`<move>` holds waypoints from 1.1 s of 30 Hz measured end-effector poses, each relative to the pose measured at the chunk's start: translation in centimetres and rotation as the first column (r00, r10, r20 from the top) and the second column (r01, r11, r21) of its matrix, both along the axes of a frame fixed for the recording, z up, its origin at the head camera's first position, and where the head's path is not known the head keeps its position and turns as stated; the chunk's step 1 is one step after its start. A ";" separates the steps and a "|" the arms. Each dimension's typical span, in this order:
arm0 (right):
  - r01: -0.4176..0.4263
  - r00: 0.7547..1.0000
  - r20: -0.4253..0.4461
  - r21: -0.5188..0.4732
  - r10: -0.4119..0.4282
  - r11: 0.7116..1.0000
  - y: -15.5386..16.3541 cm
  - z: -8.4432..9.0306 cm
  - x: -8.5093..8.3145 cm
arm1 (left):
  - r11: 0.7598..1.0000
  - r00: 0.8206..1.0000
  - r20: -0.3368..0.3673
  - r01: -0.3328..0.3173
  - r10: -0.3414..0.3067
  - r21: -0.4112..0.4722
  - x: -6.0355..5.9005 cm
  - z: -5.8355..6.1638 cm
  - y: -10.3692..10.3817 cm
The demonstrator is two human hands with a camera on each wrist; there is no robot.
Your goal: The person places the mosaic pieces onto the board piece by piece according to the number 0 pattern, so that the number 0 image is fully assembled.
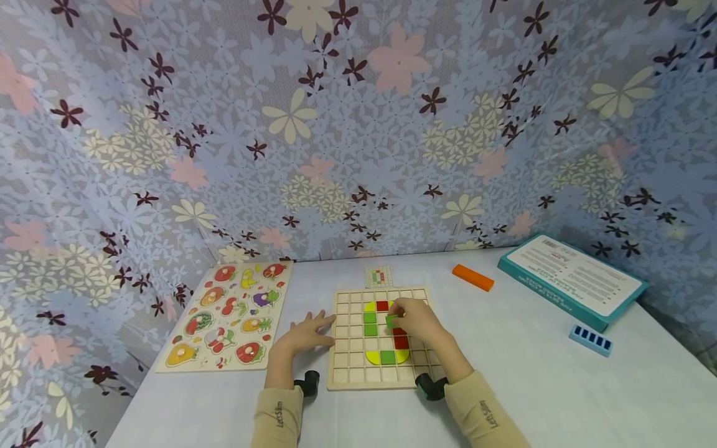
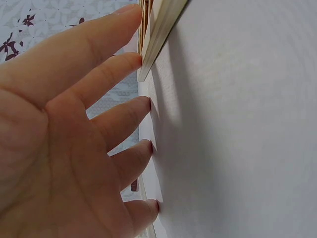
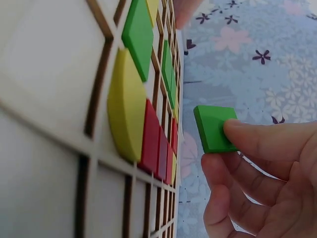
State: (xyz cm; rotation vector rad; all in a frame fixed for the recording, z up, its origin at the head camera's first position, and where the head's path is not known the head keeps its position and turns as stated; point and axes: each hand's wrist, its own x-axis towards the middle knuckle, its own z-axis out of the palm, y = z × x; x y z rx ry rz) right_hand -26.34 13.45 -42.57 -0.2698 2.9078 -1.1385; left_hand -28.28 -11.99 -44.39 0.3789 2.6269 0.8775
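Two hands (image 1: 417, 320), two wooden boards (image 1: 350, 373), one orange block (image 1: 473, 277).

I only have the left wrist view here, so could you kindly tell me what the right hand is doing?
Observer: The right hand pinches a green square tile just off the wooden grid board.
Operator: Thank you. Are other tiles already on that board?
Observer: Yes, red, green and yellow tiles sit in its cells.
Operator: And what lies beyond my left hand?
Observer: The left hand rests flat between the board and a fruit puzzle board.
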 end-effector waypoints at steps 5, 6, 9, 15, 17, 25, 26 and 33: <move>-0.019 1.000 0.000 0.006 0.019 1.000 -0.7 -0.1 0.2 | 1.000 1.000 0.002 0.001 -0.001 -0.008 -0.1 0.0 0.0; -0.024 1.000 -0.002 0.002 0.024 1.000 -0.9 -0.1 0.2 | 1.000 1.000 0.005 -0.001 0.001 -0.011 -0.1 0.0 0.0; -0.042 0.999 -0.009 -0.011 0.042 0.999 -1.5 -0.1 0.2 | 1.000 1.000 0.002 0.000 0.000 -0.012 -0.2 0.0 0.0; -0.075 0.997 -0.007 -0.018 0.075 0.997 -2.6 -0.2 0.3 | 1.000 1.000 0.002 0.004 -0.004 -0.009 -0.1 0.0 0.0; -0.085 0.996 -0.002 -0.002 0.085 0.996 -2.9 -0.3 0.3 | 1.000 1.000 0.002 0.006 -0.006 -0.009 -0.2 0.0 0.0; -0.105 0.994 0.008 0.047 0.104 0.993 -3.3 -1.1 0.4 | 1.000 1.000 -0.005 0.010 -0.010 -0.005 -0.1 -0.1 0.0; -0.105 0.994 0.007 0.051 0.105 0.993 -3.4 -1.2 0.3 | 1.000 1.000 -0.005 0.009 -0.009 -0.005 -0.1 -0.1 0.0; -0.106 0.994 0.009 0.051 0.105 0.993 -3.3 -1.3 0.3 | 1.000 1.000 -0.005 -0.002 0.002 -0.003 -0.1 -0.1 0.1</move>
